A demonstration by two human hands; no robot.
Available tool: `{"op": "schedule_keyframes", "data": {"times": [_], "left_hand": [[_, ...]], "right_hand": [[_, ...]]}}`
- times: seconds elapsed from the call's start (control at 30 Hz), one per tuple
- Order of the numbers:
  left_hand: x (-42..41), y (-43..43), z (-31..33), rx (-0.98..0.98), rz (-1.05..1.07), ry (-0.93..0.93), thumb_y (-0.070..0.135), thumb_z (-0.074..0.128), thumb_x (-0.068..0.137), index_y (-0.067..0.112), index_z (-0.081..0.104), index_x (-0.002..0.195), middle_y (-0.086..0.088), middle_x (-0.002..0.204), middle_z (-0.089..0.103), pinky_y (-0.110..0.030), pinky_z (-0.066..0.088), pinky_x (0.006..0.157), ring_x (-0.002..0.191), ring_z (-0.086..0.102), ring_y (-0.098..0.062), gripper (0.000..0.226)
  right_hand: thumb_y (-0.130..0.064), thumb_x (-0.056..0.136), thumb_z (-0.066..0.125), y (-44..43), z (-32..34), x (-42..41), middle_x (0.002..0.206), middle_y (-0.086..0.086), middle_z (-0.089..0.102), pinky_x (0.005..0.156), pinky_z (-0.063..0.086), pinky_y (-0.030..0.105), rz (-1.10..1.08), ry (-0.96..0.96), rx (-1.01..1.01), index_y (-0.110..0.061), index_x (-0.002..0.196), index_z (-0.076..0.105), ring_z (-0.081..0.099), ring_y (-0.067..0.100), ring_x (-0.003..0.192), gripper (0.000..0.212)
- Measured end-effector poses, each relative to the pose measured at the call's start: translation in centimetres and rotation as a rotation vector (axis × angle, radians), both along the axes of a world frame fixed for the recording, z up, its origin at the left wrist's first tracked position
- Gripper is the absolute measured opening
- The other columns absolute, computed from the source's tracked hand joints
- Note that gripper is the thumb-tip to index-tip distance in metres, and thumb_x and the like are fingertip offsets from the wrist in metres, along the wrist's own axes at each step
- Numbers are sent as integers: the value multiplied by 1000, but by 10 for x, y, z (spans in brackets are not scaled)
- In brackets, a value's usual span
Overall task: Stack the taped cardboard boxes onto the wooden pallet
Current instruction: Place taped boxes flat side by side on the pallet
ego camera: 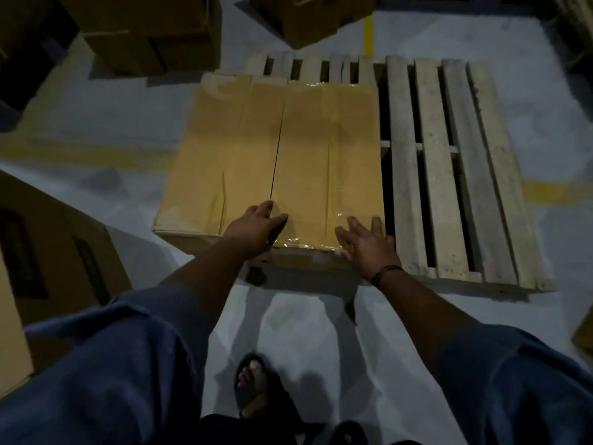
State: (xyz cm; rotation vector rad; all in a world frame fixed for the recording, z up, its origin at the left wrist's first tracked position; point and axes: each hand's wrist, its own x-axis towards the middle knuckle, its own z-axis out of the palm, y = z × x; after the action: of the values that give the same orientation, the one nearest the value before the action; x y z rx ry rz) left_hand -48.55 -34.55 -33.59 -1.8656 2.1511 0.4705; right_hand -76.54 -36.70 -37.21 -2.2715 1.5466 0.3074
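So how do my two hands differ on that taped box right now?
The left hand lies atop the taped box by its centre seam, fingers close together; the right hand sits at its near right corner, fingers spread. Only the right wrist wears a dark band. Both rest at the near edge.

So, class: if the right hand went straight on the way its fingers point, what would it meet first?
Probably the taped top of the cardboard box, near its right edge: the right hand lies open at that box's near corner. Contact is hard to judge.
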Motion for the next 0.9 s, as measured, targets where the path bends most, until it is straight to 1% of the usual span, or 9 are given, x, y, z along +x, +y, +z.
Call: {"op": "schedule_keyframes", "data": {"times": [0.1, 0.3, 0.47, 0.57, 0.73, 0.8, 0.87, 0.9], "left_hand": [[0, -1, 3, -18, 8, 5, 28, 60, 101, 38, 28, 161, -13, 169, 16, -49, 52, 104, 147, 30, -39, 68], [-1, -6, 3, -48, 36, 17, 26, 62, 100, 36, 36, 158, -15, 161, 28, -48, 56, 96, 136, 40, -39, 65], [0, -5, 1, -59, 36, 18, 28, 62, 100, 36, 35, 158, -12, 162, 28, -47, 57, 95, 137, 39, -37, 64], [-1, -4, 0, -63, 47, 32, 29, 62, 100, 37, 35, 158, -11, 163, 27, -49, 57, 96, 139, 38, -37, 65], [0, -5, -6, -51, 48, 11, 28, 64, 99, 36, 31, 160, -8, 166, 22, -48, 56, 98, 143, 33, -36, 69], [0, -5, 0, 1, 31, 10, 25, 69, 95, 35, 33, 158, -7, 169, 18, -49, 54, 101, 147, 31, -36, 73], [-2, 3, 18, 71, 37, 47, 18, 74, 91, 33, 40, 154, -3, 170, 18, -47, 53, 103, 147, 34, -33, 73], [-4, 11, 30, 63, 64, 74, 16, 76, 89, 33, 40, 155, -1, 171, 17, -46, 52, 104, 147, 35, -31, 77]], "right_hand": [[-47, 101, 52, -5, 0, 0, 168, -7, 9, 111, 28, 70, 3, -7, -4, -42, 148, 32, 0, 47, 151, 51], [-47, 101, 54, -19, -1, 2, 168, -8, 10, 111, 26, 71, -7, -17, 22, -44, 146, 36, 1, 47, 151, 48], [-47, 101, 54, -18, -1, 2, 168, -9, 11, 112, 25, 70, -23, -25, 31, -45, 147, 37, 0, 45, 152, 50], [-47, 101, 54, -16, 1, 2, 169, -9, 10, 113, 24, 70, -27, -30, 50, -44, 148, 37, -1, 44, 152, 50], [-47, 100, 54, -16, 1, 2, 168, -9, 12, 111, 28, 69, -16, -6, 34, -43, 148, 37, 2, 44, 151, 51], [-46, 100, 55, -15, 5, 4, 165, -8, 16, 110, 28, 71, -9, -12, 46, -43, 143, 41, 7, 44, 150, 46], [-44, 99, 57, -9, 21, 11, 159, -6, 21, 107, 28, 74, 6, -6, 65, -42, 133, 48, 15, 42, 148, 35], [-44, 99, 57, -3, 32, 14, 161, -5, 19, 108, 26, 76, 8, -6, 74, -41, 133, 49, 14, 42, 149, 35]]}}
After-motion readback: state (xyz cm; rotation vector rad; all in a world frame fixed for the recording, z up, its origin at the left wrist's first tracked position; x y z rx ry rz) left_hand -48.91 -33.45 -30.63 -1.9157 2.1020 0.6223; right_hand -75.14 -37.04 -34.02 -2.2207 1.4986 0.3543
